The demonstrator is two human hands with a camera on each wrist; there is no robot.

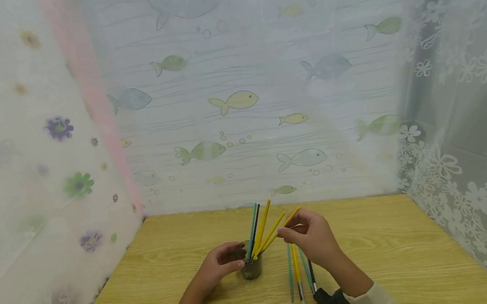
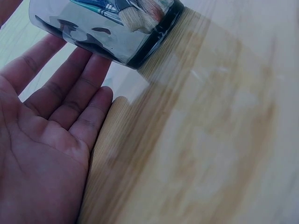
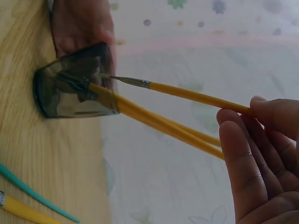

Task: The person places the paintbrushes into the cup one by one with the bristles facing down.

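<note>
My left hand (image 1: 217,268) holds a dark see-through cup (image 1: 252,271) upright on the table, thumb on the near side and fingers behind. In the left wrist view its fingers (image 2: 79,93) lie along the cup wall (image 2: 107,39). My right hand (image 1: 316,236) pinches a thin yellow paintbrush (image 3: 196,97) near its handle end. The brush slants down, bristles at the cup's rim in the right wrist view. Standing in the cup are a teal paintbrush (image 1: 252,228), a dark one (image 1: 257,224) and two yellow ones (image 1: 263,224), bristles down.
Several paintbrushes lie side by side right of the cup, bristles toward me, among them a yellow one (image 1: 297,267) and a teal one (image 1: 289,266). The wooden table (image 1: 150,285) is bounded behind by a fish-print curtain (image 1: 245,171), with flowered curtains at both sides.
</note>
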